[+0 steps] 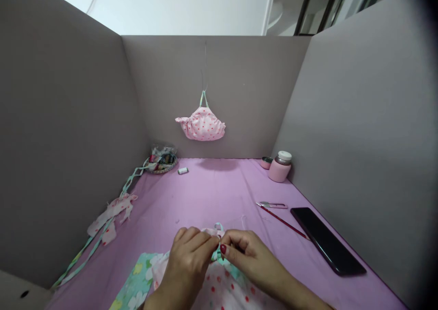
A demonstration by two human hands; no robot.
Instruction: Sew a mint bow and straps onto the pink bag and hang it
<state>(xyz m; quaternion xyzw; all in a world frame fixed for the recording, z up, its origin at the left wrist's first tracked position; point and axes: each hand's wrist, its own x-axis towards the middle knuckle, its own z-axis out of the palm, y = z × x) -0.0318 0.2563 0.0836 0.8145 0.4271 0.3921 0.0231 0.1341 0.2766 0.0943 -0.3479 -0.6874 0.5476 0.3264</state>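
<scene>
White cloth with red dots (219,282) lies gathered at the front of the table, with a mint-green strap (219,226) looping up behind my fingers. My left hand (191,260) is closed over the cloth, its thumb and forefinger pinched at the gathered edge. Right beside it, fingertips nearly touching, my right hand (251,257) pinches closed by the green trim. Whatever sits between its fingertips is too small to make out. Under the dotted cloth, at the left, is mint floral fabric (135,280).
A small dotted garment (203,124) hangs at the back panel. Fabric scraps (114,212) and ribbons lie left, near a basket (164,167) and a small white item (183,170). On the right are a pink jar (279,169), a thread snipper (273,205), a red stick (284,221) and a phone (326,239).
</scene>
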